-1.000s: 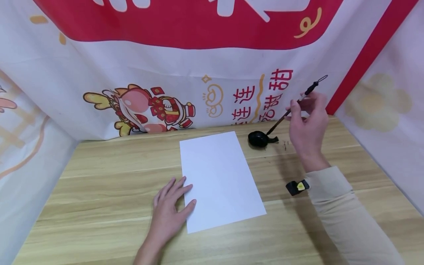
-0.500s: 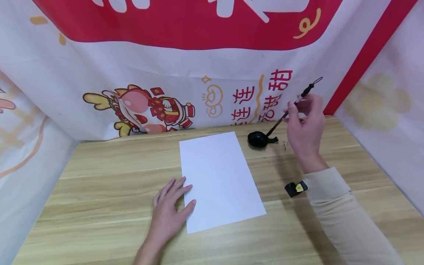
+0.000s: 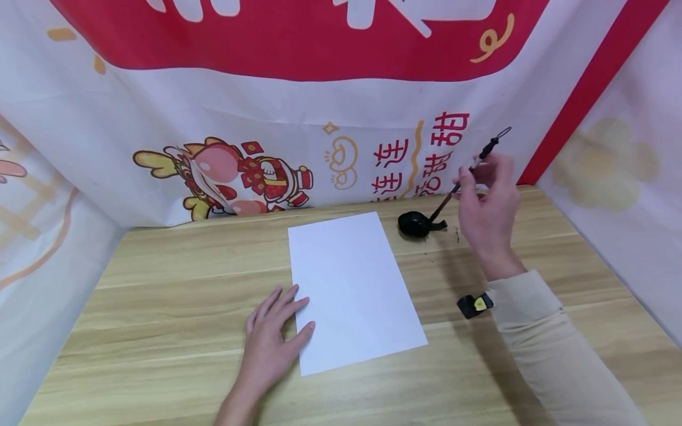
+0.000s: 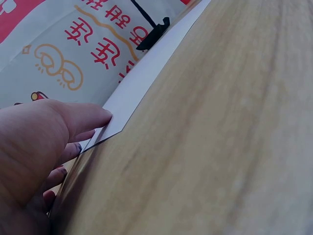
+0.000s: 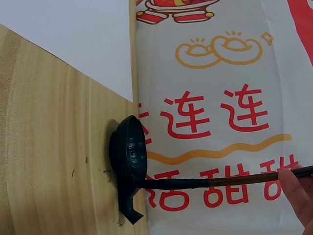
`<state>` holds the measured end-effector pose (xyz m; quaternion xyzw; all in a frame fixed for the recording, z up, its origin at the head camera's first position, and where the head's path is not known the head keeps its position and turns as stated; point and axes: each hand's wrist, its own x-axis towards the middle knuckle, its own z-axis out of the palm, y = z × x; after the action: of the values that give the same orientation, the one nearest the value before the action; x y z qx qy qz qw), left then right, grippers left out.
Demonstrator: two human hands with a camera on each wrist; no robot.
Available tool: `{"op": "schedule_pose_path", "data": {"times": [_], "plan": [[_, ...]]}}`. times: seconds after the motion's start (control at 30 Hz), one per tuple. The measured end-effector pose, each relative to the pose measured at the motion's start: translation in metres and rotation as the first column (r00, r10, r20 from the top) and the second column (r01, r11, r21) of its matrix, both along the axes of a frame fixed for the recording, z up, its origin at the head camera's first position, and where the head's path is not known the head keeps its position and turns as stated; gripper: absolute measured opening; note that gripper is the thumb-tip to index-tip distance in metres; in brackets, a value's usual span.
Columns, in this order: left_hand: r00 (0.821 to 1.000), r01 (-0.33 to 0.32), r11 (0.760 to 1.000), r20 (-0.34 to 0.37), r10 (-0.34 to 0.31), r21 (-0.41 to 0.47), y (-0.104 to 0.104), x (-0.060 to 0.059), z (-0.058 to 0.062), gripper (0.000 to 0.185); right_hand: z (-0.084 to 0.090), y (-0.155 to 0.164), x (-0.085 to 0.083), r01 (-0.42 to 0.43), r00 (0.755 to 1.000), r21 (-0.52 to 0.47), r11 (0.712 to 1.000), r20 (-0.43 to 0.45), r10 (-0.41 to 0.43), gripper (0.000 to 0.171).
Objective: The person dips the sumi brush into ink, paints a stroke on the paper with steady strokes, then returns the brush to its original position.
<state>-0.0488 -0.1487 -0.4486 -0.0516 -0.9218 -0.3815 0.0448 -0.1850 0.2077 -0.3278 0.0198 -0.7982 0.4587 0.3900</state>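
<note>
Head view shows the right hand (image 3: 487,204) pinching a calligraphy brush (image 3: 469,173) between thumb and fingers partway up the shaft, with the shaft tilted and its looped cord end pointing up toward the banner (image 3: 341,106). The bristle end reaches down into a small black ink dish (image 3: 418,225) that sits on the wooden table (image 3: 160,284) just beyond the far right corner of a white sheet of paper (image 3: 351,290). Right wrist view confirms contact: the dark tip of the brush (image 5: 171,184) lies against the ink dish (image 5: 129,164), and a fingertip (image 5: 296,193) bears on the shaft at the frame edge. The left hand (image 3: 272,340) lies flat with fingers spread, thumb and fingertips overlapping the near left edge of the sheet; left wrist view shows the thumb (image 4: 73,117) pressed at the corner of the paper (image 4: 142,83), so the sheet appears anchored. Judgement on the step in hand, loading the brush: the tip should be rolled gently in the dish so the bristles take ink evenly, then drawn against the rim to shed excess. The dish looks light and could tip or slide under side pressure, so the shaft is best brought nearer upright. Some dark specks mark the table beside the dish. The sheet is unmarked.
</note>
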Motion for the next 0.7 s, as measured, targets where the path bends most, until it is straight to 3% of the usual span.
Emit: {"op": "schedule_pose_path", "data": {"times": [0.17,0.47,0.7], "plan": [[1.000,0.000,1.000,-0.004,0.000,-0.001,-0.0005,-0.0001,0.0000,0.049,0.0051,0.0004,0.0004,-0.003,0.999,-0.023,1.000,-0.032,0.002,0.030],[1.000,0.001,1.000,-0.006,-0.001,0.004,0.0007,0.0006,0.0009,0.049,-0.0015,-0.0029,-0.0006,0.006,1.000,0.024,1.000,0.010,-0.007,0.034],[1.000,-0.001,1.000,-0.005,0.001,0.000,0.0006,0.0001,0.0006,0.049,0.0034,-0.0019,-0.0010,0.017,1.000,0.000,1.000,-0.021,-0.017,0.033]]}}
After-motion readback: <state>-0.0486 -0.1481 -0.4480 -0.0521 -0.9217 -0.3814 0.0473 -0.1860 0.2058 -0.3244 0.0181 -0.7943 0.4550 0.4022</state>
